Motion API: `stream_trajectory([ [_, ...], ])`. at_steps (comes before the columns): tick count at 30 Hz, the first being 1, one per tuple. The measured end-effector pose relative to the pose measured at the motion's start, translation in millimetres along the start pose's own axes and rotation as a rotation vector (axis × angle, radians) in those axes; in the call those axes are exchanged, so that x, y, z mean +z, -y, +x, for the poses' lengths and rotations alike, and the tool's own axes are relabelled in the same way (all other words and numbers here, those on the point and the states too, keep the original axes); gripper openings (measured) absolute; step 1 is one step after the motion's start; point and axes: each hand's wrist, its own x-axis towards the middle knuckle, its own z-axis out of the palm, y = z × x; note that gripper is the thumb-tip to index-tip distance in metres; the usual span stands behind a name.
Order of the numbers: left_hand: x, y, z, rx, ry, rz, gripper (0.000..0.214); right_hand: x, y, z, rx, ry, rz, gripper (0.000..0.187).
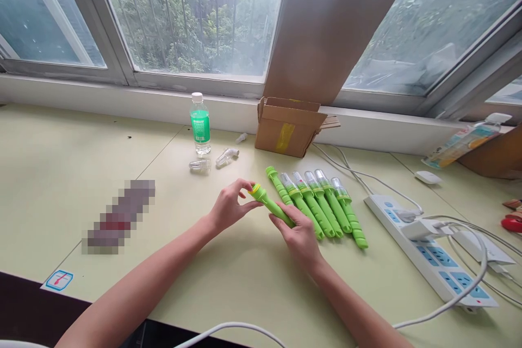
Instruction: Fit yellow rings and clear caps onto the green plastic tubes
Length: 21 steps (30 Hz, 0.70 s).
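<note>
A green stick-shaped toy (269,204) with a yellow tip is held above the table between both hands. My right hand (299,234) grips its handle end, fingers wrapped round it. My left hand (229,205) pinches the yellow tip with thumb and fingers. Just right of the hands lies a row of several similar green sticks (322,204), most with clear caps, side by side on the pale table (81,168).
Two loose clear caps (214,161) and a green-labelled water bottle (200,124) stand behind the hands. An open cardboard box (287,126) sits by the window sill. A white power strip (428,253) with cables lies at the right. A blurred dark object (119,216) lies at the left.
</note>
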Motion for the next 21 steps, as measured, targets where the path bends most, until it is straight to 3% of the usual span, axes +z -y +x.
stream_trajectory([
  [3, 1.0, 3.4, -0.8, 0.020, 0.030, 0.007, 0.041, 0.0, 2.5, -0.4, 0.029, 0.034, 0.042, 0.027],
  [12, 1.7, 9.8, -2.5, 0.042, 0.028, 0.030, 0.033, -1.3, 5.2, 2.3, 0.111, 0.073, 0.130, 0.031],
  [21, -0.5, 3.3, -2.1, 0.066, -0.002, 0.022, 0.031, -6.5, 8.9, 3.5, 0.169, 0.144, 0.229, 0.035],
])
